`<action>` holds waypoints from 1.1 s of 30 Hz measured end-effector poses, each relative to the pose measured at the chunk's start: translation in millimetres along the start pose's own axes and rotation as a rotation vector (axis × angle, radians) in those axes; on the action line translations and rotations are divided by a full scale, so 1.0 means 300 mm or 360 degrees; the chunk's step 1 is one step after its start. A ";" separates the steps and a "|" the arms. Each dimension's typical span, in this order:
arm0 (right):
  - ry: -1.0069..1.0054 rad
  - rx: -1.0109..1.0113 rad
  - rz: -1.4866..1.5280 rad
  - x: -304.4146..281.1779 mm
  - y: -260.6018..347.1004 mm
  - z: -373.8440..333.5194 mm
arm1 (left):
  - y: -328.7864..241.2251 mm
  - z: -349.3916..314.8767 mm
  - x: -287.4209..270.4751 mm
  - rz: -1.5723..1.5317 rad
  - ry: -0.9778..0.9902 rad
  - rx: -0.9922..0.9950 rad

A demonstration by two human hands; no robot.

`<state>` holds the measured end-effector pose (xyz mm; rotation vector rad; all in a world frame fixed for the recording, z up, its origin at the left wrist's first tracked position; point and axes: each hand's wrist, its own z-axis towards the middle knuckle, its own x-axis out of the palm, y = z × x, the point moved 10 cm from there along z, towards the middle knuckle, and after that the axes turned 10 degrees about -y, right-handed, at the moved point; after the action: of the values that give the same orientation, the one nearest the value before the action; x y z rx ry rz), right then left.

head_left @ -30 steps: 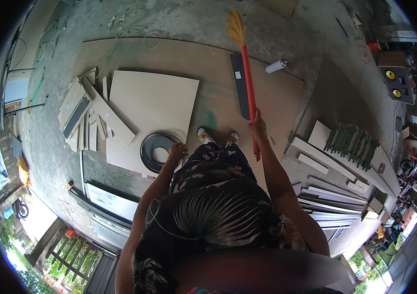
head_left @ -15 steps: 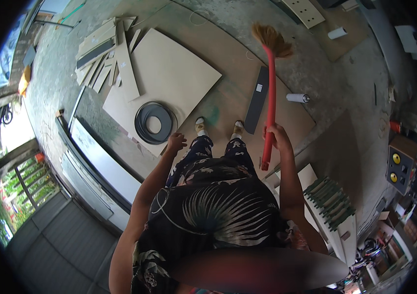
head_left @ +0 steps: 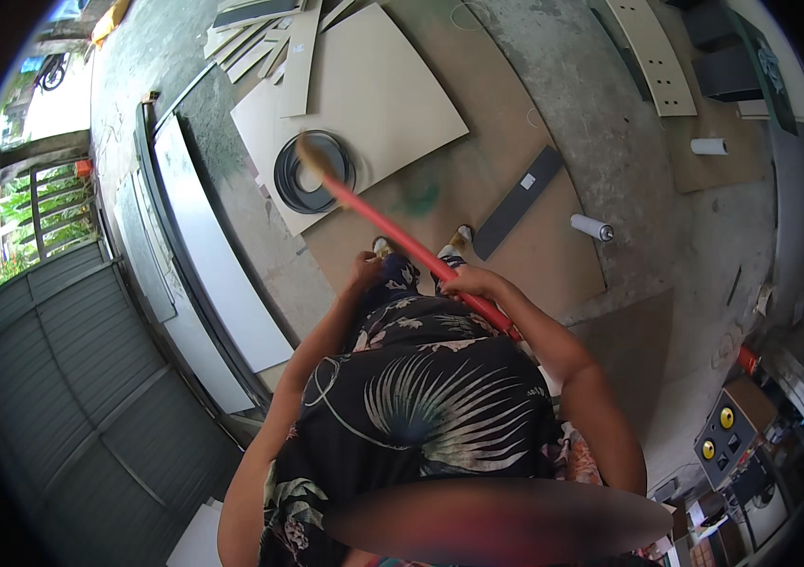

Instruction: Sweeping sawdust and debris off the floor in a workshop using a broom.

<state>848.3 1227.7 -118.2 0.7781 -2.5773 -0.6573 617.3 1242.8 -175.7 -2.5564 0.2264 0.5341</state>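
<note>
A broom with a long red handle (head_left: 391, 225) slants across the front of my body. My right hand (head_left: 470, 282) is closed round the handle near its lower end. The blurred tan bristles (head_left: 311, 159) appear over a coil of dark strip (head_left: 289, 184), which lies on a large pale board (head_left: 364, 85); I cannot tell whether they touch it. My left hand (head_left: 364, 270) hangs beside my left thigh, its fingers loosely curled, and nothing shows in it.
Beyond the board lie loose strips (head_left: 300, 71). A dark grey panel (head_left: 518, 203) lies right of my feet, near a spray can (head_left: 592, 227). Long white panels (head_left: 218, 246) line the left side by a grey corrugated sheet (head_left: 71, 378). A speaker (head_left: 728, 430) stands at right.
The broom has swung from upright on the right to a leftward slant, its bristles now over the coil. My right hand has moved inward with it. The whole view has shifted.
</note>
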 end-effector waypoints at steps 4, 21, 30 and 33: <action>0.0219 -0.0003 -0.0432 0.191 0.093 0.147 | 0.048 -0.040 -0.068 -0.0054 -0.0139 0.0006; -0.0725 0.0279 0.0389 -0.714 -0.301 -0.124 | 0.261 -0.043 -0.049 0.0123 -0.0083 0.0002; -0.1134 0.0087 0.0418 -0.629 -0.111 -0.323 | 0.126 -0.047 -0.059 0.0230 -0.0067 0.0067; -0.1093 0.0067 0.0353 -0.486 -0.087 -0.432 | 0.139 -0.025 -0.046 0.0242 -0.0171 0.0150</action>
<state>1033.2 1252.3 -55.6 0.2867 -3.2311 -0.9230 596.3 1204.0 -182.9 -2.4236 0.3999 0.6988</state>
